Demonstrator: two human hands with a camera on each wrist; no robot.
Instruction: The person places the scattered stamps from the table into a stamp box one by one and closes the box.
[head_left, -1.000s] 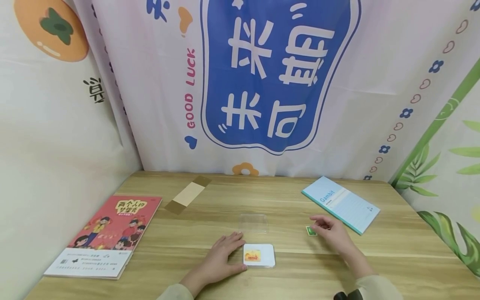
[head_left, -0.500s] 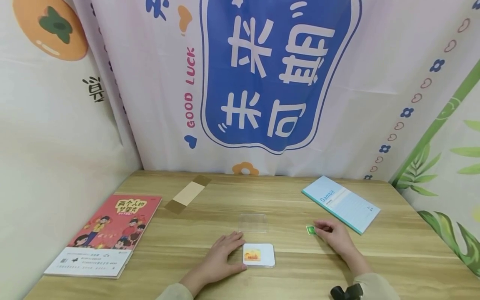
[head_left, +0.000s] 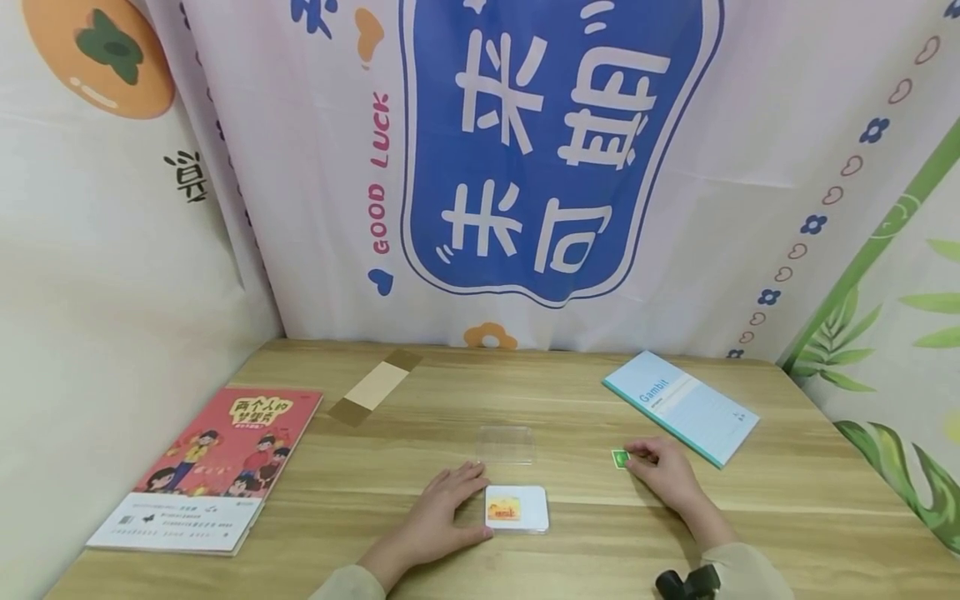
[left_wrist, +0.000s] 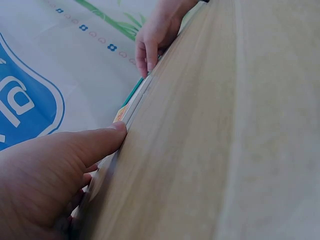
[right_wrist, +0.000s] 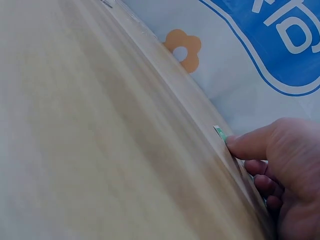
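Note:
A small green stamp-like piece with a white border (head_left: 620,459) lies at the fingertips of my right hand (head_left: 663,473). In the right wrist view, thumb and curled fingers pinch the near edge of the green piece (right_wrist: 220,134); that edge is covered. My left hand (head_left: 442,517) rests on the table, thumb and fingers spread, thumb tip touching the left edge of a white rounded case (head_left: 534,507). On that case's left half sits a yellow-orange printed piece (head_left: 503,509). A clear plastic lid (head_left: 506,445) lies flat just behind the case, near the left fingertips.
On the wooden table (head_left: 585,558), a red picture book (head_left: 217,467) lies at the left and a light blue notebook (head_left: 682,408) at the back right. A beige strip with brown ends (head_left: 377,387) lies at the back left. Printed curtains (head_left: 337,208) stand behind.
The right hand first drew back a little to the right from the green piece, then moved in again onto its right edge. The left hand and white case stayed in place.

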